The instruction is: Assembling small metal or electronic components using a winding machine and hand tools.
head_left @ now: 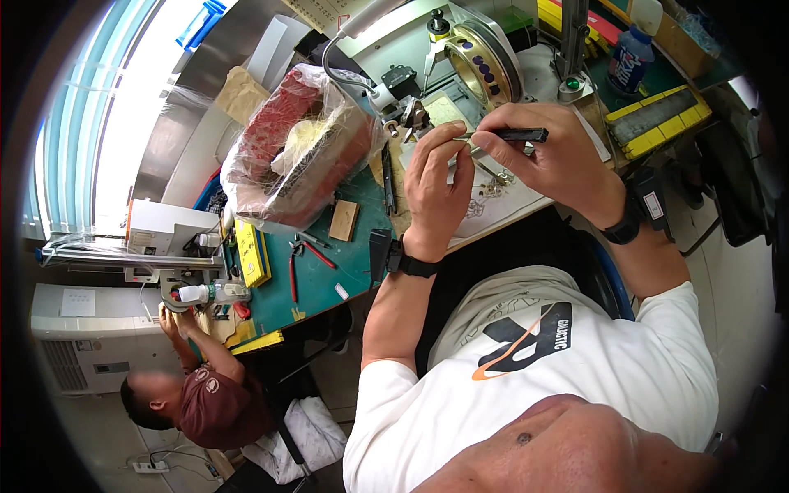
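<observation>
In my right hand (549, 152) is a slim black tool (524, 134), gripped between thumb and fingers and lying nearly level. Its thin tip points left, to the fingers of my left hand (440, 185). Those left fingers are closed in a pinch by the tip; whatever they hold is too small to make out. Both hands are raised over the near edge of the workbench. Below them, several small metal pieces (493, 185) lie on a white sheet (514, 201).
A plastic-lined red box (275, 123) stands left on the green bench (271, 287). Red-handled pliers (293, 275) and a wooden block (343, 220) lie nearer. A brass-coloured ring (477, 70) is mounted beyond my hands; a blue bottle (631, 62) stands far right. Another person (222, 407) works at left.
</observation>
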A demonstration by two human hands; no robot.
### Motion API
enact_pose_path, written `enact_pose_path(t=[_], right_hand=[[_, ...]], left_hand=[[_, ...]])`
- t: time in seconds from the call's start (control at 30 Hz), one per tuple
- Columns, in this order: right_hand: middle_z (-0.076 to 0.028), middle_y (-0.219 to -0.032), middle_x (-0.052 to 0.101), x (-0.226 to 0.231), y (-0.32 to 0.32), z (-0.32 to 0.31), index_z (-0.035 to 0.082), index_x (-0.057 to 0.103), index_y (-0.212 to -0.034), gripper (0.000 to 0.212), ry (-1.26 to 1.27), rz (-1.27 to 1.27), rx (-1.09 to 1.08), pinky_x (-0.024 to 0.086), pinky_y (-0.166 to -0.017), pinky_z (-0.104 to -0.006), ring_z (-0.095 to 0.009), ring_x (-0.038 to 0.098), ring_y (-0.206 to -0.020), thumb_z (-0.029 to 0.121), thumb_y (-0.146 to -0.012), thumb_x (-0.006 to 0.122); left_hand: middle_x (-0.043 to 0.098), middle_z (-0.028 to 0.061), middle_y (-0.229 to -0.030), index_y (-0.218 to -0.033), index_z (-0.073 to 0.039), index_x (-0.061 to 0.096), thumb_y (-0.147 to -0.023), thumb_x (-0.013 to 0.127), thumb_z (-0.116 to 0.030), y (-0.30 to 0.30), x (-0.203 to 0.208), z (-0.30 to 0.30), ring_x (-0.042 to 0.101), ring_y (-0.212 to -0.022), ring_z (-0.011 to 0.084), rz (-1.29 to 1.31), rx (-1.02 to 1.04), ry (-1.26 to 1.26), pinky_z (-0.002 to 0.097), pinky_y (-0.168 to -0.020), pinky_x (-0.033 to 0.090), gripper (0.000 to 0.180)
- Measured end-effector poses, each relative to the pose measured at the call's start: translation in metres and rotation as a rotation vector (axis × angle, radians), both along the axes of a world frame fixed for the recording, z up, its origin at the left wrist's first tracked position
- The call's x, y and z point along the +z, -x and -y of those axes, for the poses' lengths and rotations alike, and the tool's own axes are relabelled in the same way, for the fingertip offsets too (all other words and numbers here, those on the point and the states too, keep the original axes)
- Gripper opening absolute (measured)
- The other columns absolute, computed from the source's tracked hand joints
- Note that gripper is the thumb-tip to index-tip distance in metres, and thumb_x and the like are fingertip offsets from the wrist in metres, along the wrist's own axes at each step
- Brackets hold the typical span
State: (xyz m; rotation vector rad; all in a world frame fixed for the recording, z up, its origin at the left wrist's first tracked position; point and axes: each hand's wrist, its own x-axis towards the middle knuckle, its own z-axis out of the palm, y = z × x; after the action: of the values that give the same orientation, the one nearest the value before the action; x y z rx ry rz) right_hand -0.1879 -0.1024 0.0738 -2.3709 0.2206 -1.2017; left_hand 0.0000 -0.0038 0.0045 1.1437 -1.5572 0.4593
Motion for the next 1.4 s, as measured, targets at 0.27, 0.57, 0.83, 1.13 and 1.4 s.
enact_pose_path(t=[0.27, 0.57, 0.83, 1.13, 1.4], right_hand=[[-0.01, -0.091, 0.078, -0.006, 0.011, -0.002, 0.002, 0.078, -0.108, 0.014, 0.058, 0.206, -0.039, 0.053, -0.066, -0.0355, -0.023, 0.07, -0.072, 0.016, -0.109, 0.079], [-0.011, -0.1, 0.078, -0.048, 0.076, 0.019, 0.001, 0.079, -0.118, 0.016, -0.053, 0.182, -0.332, 0.052, -0.08, -0.0356, -0.021, 0.067, -0.086, 0.015, -0.11, 0.076], [-0.015, -0.145, 0.07, -0.06, 0.093, 0.035, 0.006, 0.075, -0.14, 0.045, 0.376, -0.453, -0.526, 0.05, -0.108, -0.0438, -0.034, 0.065, -0.131, 0.027, -0.101, 0.084], [-0.008, -0.122, 0.075, -0.047, 0.064, 0.136, 0.0, 0.074, -0.127, 0.034, -0.947, 0.276, -0.296, 0.058, -0.089, -0.0319, -0.016, 0.072, -0.101, 0.031, -0.112, 0.076], [0.0, -0.097, 0.069, -0.051, 0.07, 0.152, 0.001, 0.075, -0.127, 0.024, -0.597, 0.523, -0.462, 0.048, -0.079, -0.0297, -0.01, 0.051, -0.083, 0.022, -0.119, 0.065]], left_hand=[[0.081, 0.015, -0.118, -0.112, -0.001, 0.075, -0.095, 0.083, 0.008, 0.002, 0.003, -0.003, 0.078, -0.104, 0.0323, -0.05, 0.005, -0.039, 0.0408, -0.091, 0.063, 0.02], [0.081, 0.0102, -0.114, -0.11, -0.002, 0.078, -0.098, 0.085, 0.002, -0.005, -0.005, 0.002, 0.074, -0.097, 0.0226, -0.19, -0.001, -0.058, 0.0343, -0.079, 0.059, 0.015], [0.082, 0.01, -0.114, -0.11, -0.002, 0.078, -0.099, 0.084, 0.002, -0.005, -0.003, 0.001, 0.074, -0.097, 0.0222, -0.201, 0.006, -0.077, 0.0339, -0.079, 0.059, 0.014], [0.079, 0.0105, -0.111, -0.11, -0.002, 0.074, -0.097, 0.082, 0.006, -0.007, 0.008, -0.005, 0.073, -0.091, 0.0255, -0.129, 0.006, -0.028, 0.0356, -0.074, 0.058, 0.017], [0.074, 0.0087, -0.114, -0.105, 0.002, 0.071, -0.1, 0.075, 0.008, -0.015, 0.049, -0.018, 0.063, -0.09, 0.0117, -0.292, 0.088, 0.042, 0.0275, -0.08, 0.054, 0.01]])
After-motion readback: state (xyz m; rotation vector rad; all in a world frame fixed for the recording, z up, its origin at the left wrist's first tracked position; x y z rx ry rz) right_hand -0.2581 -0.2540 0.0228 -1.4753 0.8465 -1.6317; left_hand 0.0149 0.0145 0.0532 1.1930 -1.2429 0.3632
